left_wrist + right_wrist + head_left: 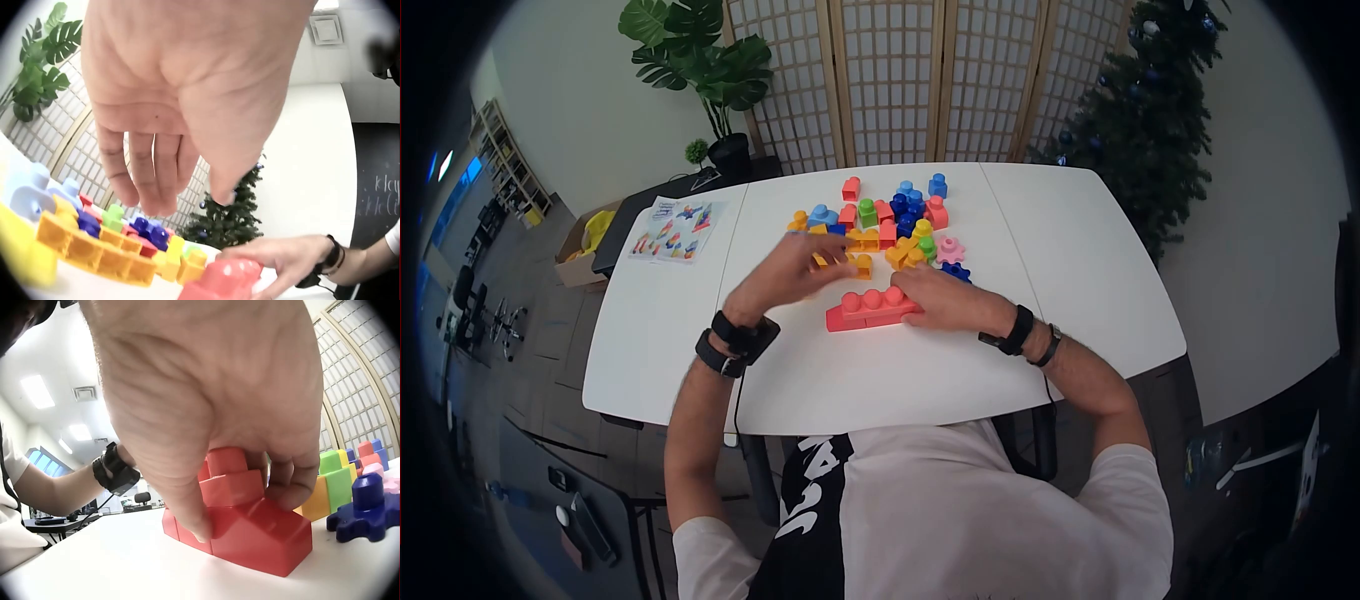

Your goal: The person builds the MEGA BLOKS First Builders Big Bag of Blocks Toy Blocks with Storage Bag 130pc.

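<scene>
On the table in front of me sits a red toy-block build (862,318), a long base with angled ends and a studded brick on top. My right hand (952,298) grips its right end; in the right wrist view the thumb lies along one side of the red base (250,534) and the fingers along the other. My left hand (785,270) hovers with loosely bent fingers and nothing in its grasp, close over yellow-orange bricks (863,266). The left wrist view shows a long orange brick (94,250) below that hand.
Behind the build lies a cluster of loose blocks, including a green brick (867,212), a pink gear-shaped piece (950,250) and a dark blue gear-shaped piece (365,515). A printed picture sheet (677,231) is at the left of the white table (1090,280).
</scene>
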Available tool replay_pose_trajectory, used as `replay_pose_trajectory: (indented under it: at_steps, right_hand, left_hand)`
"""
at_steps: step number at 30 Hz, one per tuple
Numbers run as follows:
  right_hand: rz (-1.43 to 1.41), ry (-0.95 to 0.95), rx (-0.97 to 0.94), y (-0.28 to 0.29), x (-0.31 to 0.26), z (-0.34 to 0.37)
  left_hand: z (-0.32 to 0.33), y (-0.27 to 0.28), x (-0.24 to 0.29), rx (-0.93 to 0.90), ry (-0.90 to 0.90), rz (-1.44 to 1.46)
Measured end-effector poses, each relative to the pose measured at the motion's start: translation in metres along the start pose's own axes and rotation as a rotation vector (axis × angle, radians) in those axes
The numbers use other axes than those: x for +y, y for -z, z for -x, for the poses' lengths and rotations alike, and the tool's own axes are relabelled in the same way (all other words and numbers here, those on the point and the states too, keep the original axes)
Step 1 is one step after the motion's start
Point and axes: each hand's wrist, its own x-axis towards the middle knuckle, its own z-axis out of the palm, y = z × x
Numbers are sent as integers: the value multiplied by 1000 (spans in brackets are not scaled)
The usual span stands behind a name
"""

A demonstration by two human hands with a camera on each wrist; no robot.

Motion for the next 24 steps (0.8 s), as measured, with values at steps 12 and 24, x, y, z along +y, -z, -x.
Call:
replay_pose_trajectory:
  at_steps: [12,24]
  right_hand:
    - [-68,-28,-84,11,-22,4]
    - [-241,-152,177,31,-8,-2]
  left_hand:
    - [1,-13,-74,37,32,-418]
    - [5,-29,-63,-63,-71,-258]
